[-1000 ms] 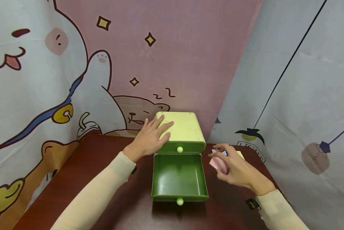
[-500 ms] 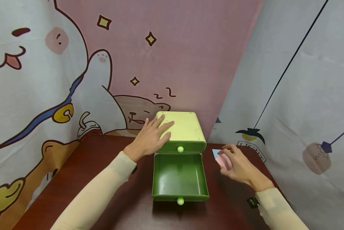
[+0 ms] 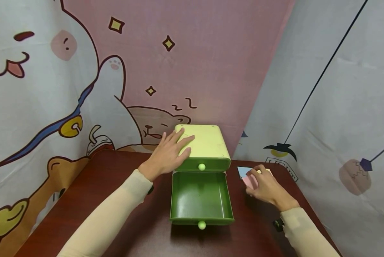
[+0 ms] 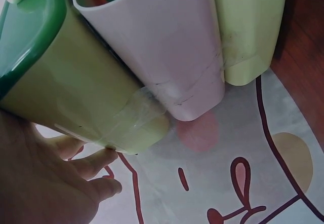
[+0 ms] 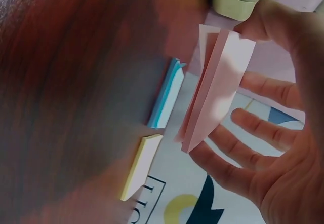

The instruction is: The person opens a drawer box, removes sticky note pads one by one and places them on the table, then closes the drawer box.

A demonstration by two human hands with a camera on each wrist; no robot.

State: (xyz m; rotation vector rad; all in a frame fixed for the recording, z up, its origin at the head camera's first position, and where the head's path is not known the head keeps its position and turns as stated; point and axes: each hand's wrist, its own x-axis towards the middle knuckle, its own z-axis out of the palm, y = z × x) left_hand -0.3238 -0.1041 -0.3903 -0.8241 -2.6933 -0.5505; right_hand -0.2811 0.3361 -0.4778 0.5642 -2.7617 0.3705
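Head view showed an open green drawer (image 3: 196,200) nearest on the dark red table (image 3: 140,228), then a yellow pad (image 3: 269,171) partly hidden by the right hand (image 3: 267,187), a blue pad (image 3: 243,171), the small cabinet (image 3: 209,142) and a printed curtain (image 3: 217,71). Right of the drawer, thumb and fingers pinched a pink pad (image 3: 249,182), while the left hand (image 3: 166,153) rested, fingers spread, on the cabinet's top. Only the left wrist view revealed the cabinet's pink middle tier (image 4: 167,51).

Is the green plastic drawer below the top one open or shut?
Open: this green plastic drawer protrudes below the green top drawer, its inside visible.
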